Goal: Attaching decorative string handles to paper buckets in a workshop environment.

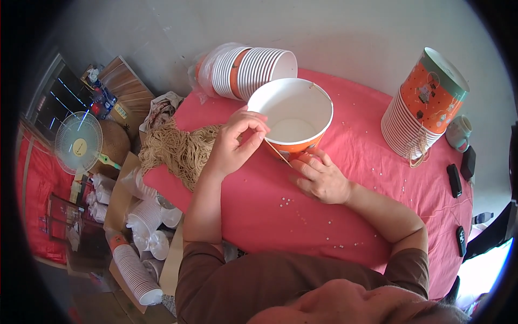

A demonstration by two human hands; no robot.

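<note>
A large paper bucket (291,135), white inside and orange outside, stands on the pink-covered table in front of me. My left hand (240,141) is at its near left rim, thumb and forefinger pinched together where a thin tan cord (278,152) meets the bucket. Slanting down along the outer wall, the cord reaches my right hand (322,178), whose curled fingers close on its lower end against the bucket's near side. The right fingertips are partly hidden. Across the far rim a small bit of cord (312,85) shows.
Beside my left forearm lies a heap of tan cords (181,151). Nested buckets (253,70) lie on their side at the back; another stack (413,116) stands at right with looped cords. Small white discs dot the cloth (345,227). A mug (458,133) sits far right, a carton (121,216) at left.
</note>
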